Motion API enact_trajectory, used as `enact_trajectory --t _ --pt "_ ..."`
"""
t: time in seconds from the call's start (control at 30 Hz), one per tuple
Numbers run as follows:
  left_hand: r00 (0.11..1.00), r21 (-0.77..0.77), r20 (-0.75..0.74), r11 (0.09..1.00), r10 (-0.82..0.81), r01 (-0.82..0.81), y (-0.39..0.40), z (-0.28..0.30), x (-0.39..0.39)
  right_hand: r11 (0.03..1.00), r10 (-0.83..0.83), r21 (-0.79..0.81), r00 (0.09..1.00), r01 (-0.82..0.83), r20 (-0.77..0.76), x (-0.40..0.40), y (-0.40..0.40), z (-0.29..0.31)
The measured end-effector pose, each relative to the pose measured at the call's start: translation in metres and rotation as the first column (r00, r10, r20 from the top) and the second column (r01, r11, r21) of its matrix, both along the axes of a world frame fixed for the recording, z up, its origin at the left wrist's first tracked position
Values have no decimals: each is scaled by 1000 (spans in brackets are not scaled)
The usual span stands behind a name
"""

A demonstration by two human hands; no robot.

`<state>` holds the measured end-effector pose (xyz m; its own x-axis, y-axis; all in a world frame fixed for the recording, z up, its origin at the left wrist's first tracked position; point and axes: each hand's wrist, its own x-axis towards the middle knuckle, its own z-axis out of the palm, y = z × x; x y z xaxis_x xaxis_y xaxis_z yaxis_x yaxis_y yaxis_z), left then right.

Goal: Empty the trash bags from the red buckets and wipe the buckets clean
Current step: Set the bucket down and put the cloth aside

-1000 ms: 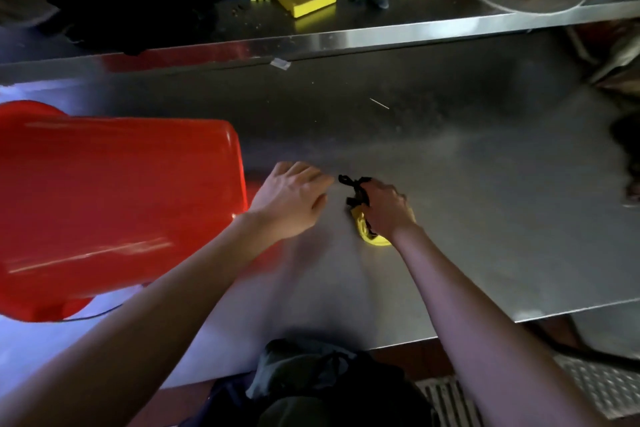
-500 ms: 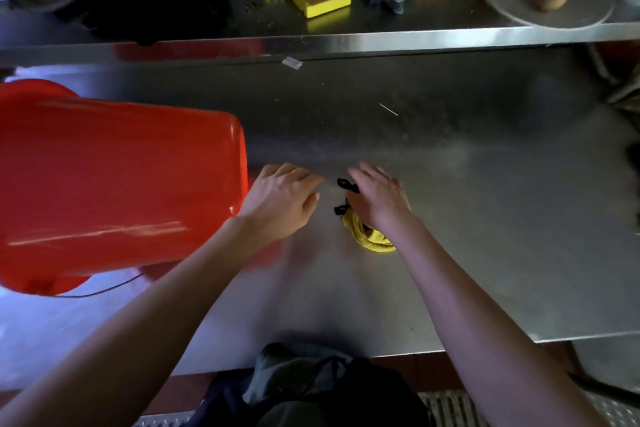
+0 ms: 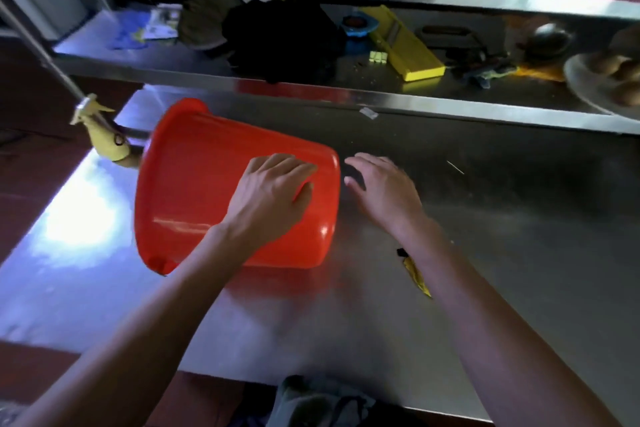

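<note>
Fingers [image 3: 291, 166] of the left hand [image 3: 273, 194] lie extended and flat on the red plastic bucket [image 3: 207, 184] lying sideways on the steel table [image 3: 519, 253], while beside it the right hand [image 3: 384, 191] hovers spread, holding nothing.

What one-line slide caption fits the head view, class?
Left hand rests on the red bucket lying on its side on the steel table; right hand hovers open beside it.

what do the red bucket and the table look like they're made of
Red bucket: probably plastic, glossy, judging by its uniform colour and soft streaked highlights. Table: looks like stainless steel with a brushed finish; it reflects window glare and the bucket's red glow.
</note>
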<state>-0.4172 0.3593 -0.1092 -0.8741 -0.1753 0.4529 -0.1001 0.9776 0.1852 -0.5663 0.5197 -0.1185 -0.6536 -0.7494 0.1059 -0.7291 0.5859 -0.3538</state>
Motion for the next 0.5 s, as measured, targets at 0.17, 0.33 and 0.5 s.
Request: enact_trajectory --t 0.17,0.33,0.5 --pt "981 20 -151 992 123 -122 -62 18 68 988 127 -87 991 -131 -48 59 -71 25" --pt "942 126 -172 955 289 -270 -118 18 133 970 210 -106 975 -217 -69 115 -142 37" --pt "902 295 -6 863 431 -411 -141 7 178 956 225 -171 970 -239 -95 158 -191 41"
